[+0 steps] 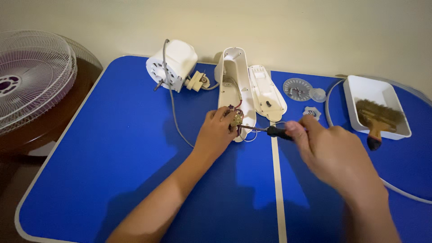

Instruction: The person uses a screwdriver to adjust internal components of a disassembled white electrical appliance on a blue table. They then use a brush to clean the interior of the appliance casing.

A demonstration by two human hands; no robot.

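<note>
Near the centre of the blue worktop we see a small brass-coloured switch block with red and dark wires, seated at the near end of an open white housing shell. Our left hand closes around that near end, its fingertips pinching the switch block. Our right hand, at 3 o'clock from the block, is closed on the dark handle of a screwdriver, whose thin shaft points toward 9 o'clock and meets the switch block.

Just beside the shell at 3 o'clock lies its flat white cover plate. At 10 o'clock from the shell stands a white motor unit, joined to it by a short stub and trailing a grey cord that runs toward 6 o'clock past our left hand. At 2 o'clock from the block lie a grey round dial disc, a clear small cap touching it, and a white lobed knob. Farther toward 3 o'clock a white rectangular tray holds a bristle brush, with a white hoop curving around it. Off the worktop at 9 o'clock rests a wire fan guard on a dark round table.
</note>
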